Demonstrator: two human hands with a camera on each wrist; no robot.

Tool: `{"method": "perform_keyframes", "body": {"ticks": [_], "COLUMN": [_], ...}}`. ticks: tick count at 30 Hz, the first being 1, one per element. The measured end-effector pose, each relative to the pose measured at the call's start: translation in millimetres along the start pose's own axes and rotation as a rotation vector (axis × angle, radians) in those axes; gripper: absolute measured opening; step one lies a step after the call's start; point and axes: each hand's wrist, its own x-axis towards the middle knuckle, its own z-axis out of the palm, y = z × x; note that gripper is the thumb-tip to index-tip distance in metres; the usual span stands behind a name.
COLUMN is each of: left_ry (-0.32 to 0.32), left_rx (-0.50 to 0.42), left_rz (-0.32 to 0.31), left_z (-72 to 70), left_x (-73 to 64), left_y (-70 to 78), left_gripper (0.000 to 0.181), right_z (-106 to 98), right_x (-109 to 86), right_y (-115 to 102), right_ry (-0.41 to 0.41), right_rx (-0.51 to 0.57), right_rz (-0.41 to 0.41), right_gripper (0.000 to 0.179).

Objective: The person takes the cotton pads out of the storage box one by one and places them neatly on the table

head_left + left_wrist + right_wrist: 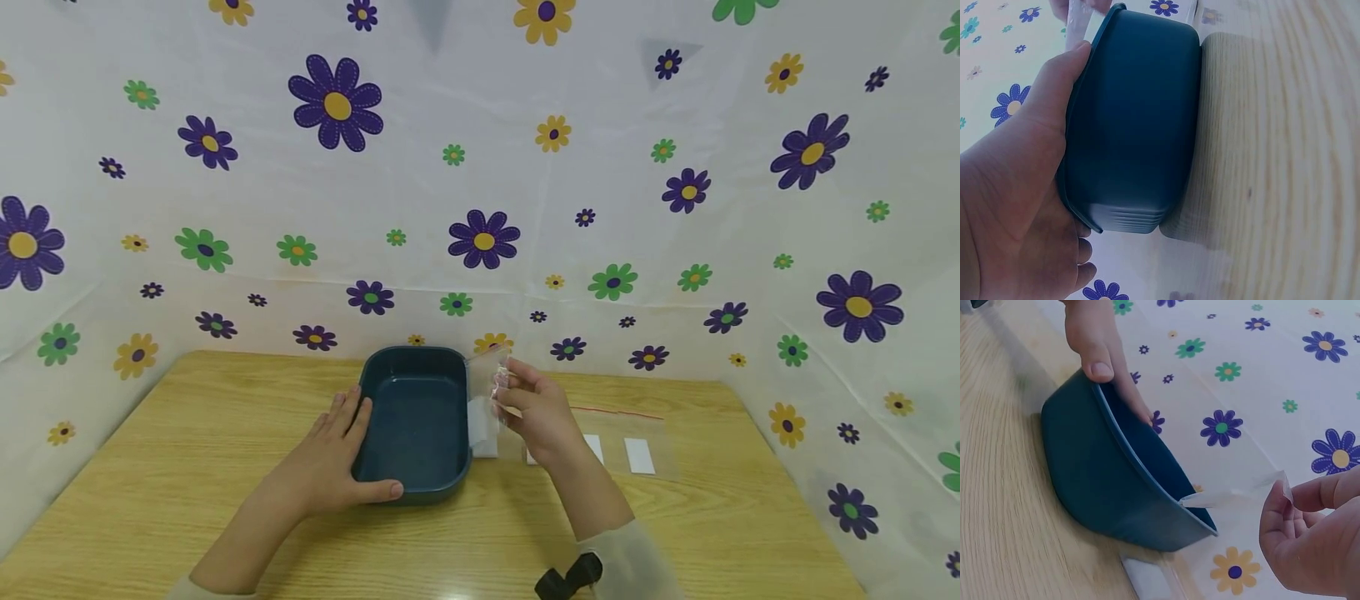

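Observation:
A deep dark-teal basin point(420, 417) stands on the table. My left hand point(322, 462) rests on its left side, straight fingers along the rim and thumb over the near edge. At the basin's right rim, my right hand point(536, 408) pinches the upper edge of a clear plastic bag point(483, 375) between thumb and fingers. A white piece point(480, 421) shows low in that bag. In the right wrist view, the bag point(1235, 499) stretches from the fingertips to the rim. The basin's inside shows bare in the head view.
Right of the basin, more clear bags point(663, 437) with red top strips lie flat on the wooden table point(247, 417), with white rectangles point(640, 456) in them. A flower-printed cloth point(420, 183) hangs behind and at both sides.

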Motion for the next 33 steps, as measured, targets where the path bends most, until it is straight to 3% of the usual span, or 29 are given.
{"method": "perform_keyframes", "body": {"ticks": [15, 33], "left_ry": [0.004, -0.002], "left_rx": [-0.002, 0.005], "left_rz": [-0.001, 0.002], "left_z": [1.9, 5.7], "left_x": [0.7, 2.6], "left_y": [-2.1, -4.8], "left_gripper": [0.134, 0.133], "right_z": [-55, -122], "right_x": [-13.4, -22.5], "right_y": [-11, -10], "right_ry": [0.039, 0.067], "right_rx": [-0.037, -0.042], "right_rz": [0.016, 0.089], "right_gripper": [0.056, 0.059]}}
